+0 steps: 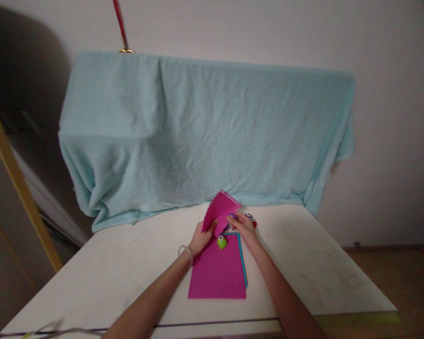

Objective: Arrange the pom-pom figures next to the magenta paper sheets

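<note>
Left hand (201, 241) holds perforated-edge magenta sheet (222, 208), wide table (297, 268) either side.

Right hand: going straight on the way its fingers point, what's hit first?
Likely the raised magenta sheet held in the left hand, just ahead of the right hand; depth is unclear, they may already touch.

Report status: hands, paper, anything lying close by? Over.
Left hand gripping raised pink sheet. Right hand close beside it, pinching small purple piece. Green piece on lower pink sheet, near left hand.
</note>
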Demonstrator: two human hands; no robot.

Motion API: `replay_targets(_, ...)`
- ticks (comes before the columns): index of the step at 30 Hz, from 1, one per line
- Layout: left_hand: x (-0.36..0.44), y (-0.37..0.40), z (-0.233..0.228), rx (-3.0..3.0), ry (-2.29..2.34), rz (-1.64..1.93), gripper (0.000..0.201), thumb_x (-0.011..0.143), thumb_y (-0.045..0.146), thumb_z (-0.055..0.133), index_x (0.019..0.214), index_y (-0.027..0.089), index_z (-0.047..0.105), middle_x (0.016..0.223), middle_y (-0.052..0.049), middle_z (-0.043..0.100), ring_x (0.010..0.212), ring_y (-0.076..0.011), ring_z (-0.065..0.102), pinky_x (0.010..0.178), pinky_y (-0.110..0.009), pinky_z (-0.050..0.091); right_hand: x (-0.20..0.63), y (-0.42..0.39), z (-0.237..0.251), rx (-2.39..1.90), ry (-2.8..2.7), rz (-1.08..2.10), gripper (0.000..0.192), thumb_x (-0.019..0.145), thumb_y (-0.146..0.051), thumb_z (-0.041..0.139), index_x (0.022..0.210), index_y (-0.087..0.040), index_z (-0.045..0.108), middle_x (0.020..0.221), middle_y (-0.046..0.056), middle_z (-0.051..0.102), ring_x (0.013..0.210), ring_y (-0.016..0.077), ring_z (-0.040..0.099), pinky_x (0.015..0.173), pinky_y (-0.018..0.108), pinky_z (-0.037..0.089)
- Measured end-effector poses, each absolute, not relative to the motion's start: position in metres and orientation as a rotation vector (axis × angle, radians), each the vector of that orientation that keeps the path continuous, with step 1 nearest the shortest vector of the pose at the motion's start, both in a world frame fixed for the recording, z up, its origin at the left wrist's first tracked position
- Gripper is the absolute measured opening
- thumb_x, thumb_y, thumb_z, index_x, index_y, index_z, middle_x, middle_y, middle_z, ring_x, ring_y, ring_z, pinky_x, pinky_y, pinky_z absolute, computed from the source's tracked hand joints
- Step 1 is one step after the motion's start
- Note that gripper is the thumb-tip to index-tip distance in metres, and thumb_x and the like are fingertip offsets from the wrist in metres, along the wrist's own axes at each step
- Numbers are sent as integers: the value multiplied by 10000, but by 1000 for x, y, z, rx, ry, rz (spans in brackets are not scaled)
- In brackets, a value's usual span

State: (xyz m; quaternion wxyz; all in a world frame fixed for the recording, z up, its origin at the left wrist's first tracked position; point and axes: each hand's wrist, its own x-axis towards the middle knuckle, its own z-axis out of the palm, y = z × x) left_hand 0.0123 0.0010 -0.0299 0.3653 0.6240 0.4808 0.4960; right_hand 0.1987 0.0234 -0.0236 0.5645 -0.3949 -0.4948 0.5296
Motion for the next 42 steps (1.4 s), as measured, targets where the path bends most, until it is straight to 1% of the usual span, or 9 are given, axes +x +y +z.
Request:
replay_targets(4, 12, 0, -27, 1610, 1262, 1258, 458, 927, 565, 489, 834, 158, 675, 777, -36, 675, 864, -218, 610, 805, -316, 491, 199, 21, -20, -939, -1173, 1256, 402, 652, -515, 861, 754, -198, 637, 617, -47, 546, 541, 107, 447, 523, 254, 314)
replay_targets(8, 12, -1, -26, 1615, 1263, 1256, 465, 928, 574, 480, 815, 160, 657, 761, -35, 665, 865, -222, 614, 820, -327, 494, 199, 18, -16, -938, -1184, 1254, 403, 663, -522, 854, 749, -199, 629, 613, -48, 540, 539, 108, 443, 526, 258, 306)
replay_targets(13, 12, -2, -24, 1600, 1264, 1248, 464, 917, 576, 497, 830, 155, 670, 789, -44, 679, 858, -224, 615, 810, -327, 497, 198, 16, -12, -954, -1177, 1264, 434, 636, -546, 862, 723, -207, 605, 588, -51, 526, 536, 114, 439, 537, 264, 322)
replay_targets(17, 13, -2, -24, 1592, 1261, 1256, 466, 915, 573, 502, 852, 147, 681, 856, -55, 701, 849, -214, 614, 803, -322, 497, 196, 16, -11, -948, -1162, 1266, 441, 629, -539, 868, 710, -206, 589, 598, -52, 523, 537, 110, 439, 527, 259, 321)
replay_targets(20, 12, -2, -25, 1594, 1269, 1258, 456, 919, 562, 497, 826, 153, 676, 838, -52, 698, 854, -214, 611, 796, -317, 495, 195, 16, -12, -940, -1147, 1266, 453, 611, -543, 874, 706, -209, 583, 593, -58, 514, 528, 108, 429, 520, 258, 330)
replay_targets(24, 11, -2, -26, 1602, 1270, 1236, 440, 919, 552, 506, 802, 160, 668, 810, -43, 690, 850, -210, 611, 792, -305, 493, 196, 18, -14, -950, -1154, 1267, 451, 610, -548, 872, 705, -208, 590, 581, -56, 518, 529, 110, 431, 517, 258, 333)
replay_targets(33, 12, -3, -23, 1601, 1276, 1248, 458, 919, 571, 510, 849, 154, 686, 894, -56, 715, 847, -203, 616, 790, -298, 495, 197, 18, -15, -941, -1144, 1276, 418, 617, -514, 874, 793, -201, 658, 635, -43, 574, 546, 113, 464, 541, 256, 367)
replay_targets(42, 11, -5, -21, 1600, 1290, 1215, 483, 907, 604, 507, 816, 160, 673, 893, -65, 716, 867, -213, 619, 797, -303, 501, 197, 19, -17, -971, -1138, 1288, 462, 604, -559, 871, 807, -195, 671, 603, -26, 617, 519, 121, 502, 534, 262, 376)
